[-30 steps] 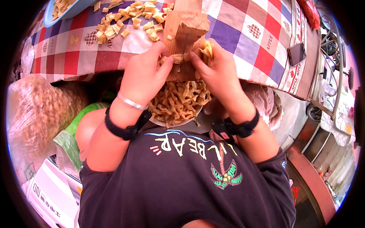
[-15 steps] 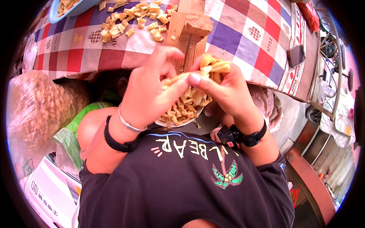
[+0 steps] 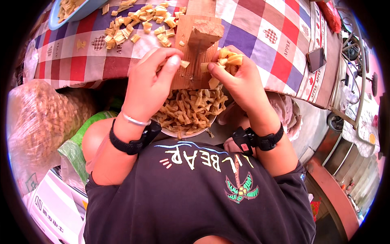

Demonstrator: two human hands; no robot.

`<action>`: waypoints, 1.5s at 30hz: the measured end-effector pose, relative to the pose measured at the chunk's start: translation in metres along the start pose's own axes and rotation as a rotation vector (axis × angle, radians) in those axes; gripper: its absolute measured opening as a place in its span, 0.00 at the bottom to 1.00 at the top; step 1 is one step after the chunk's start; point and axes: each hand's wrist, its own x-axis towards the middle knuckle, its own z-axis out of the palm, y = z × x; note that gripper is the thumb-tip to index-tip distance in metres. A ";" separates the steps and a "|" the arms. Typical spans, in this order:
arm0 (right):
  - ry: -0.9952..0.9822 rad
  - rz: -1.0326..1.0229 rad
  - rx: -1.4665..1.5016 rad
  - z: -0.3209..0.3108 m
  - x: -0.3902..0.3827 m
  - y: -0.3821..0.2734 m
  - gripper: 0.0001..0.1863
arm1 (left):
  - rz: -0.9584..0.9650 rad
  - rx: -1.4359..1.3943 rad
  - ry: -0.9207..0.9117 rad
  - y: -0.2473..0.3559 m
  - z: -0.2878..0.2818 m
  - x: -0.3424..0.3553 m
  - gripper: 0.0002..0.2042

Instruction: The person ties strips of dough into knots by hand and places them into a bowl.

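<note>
My left hand is closed on a small pale-yellow piece, left of the groove in a wooden board. My right hand grips a bundle of yellow dried strips at the board's right side. The board carries a rough wooden block, with a narrow dark part below it, too unclear to name. Cut yellow pieces lie scattered to the left. Below the board, a bowl is piled with tan, twisted strips.
A blue tub sits at the back left of the checked tablecloth. A dark phone lies at the right. A large bag of tan pieces and green sacking are at my left. A metal wheeled frame stands right.
Half a second ago my hands met lower, over the bowl; now they are raised and apart at either side of the board, my left one moved up and leftward.
</note>
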 end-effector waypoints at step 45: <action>-0.045 0.065 0.179 0.009 -0.034 -0.037 0.09 | -0.068 -0.204 -0.265 0.041 -0.007 -0.020 0.18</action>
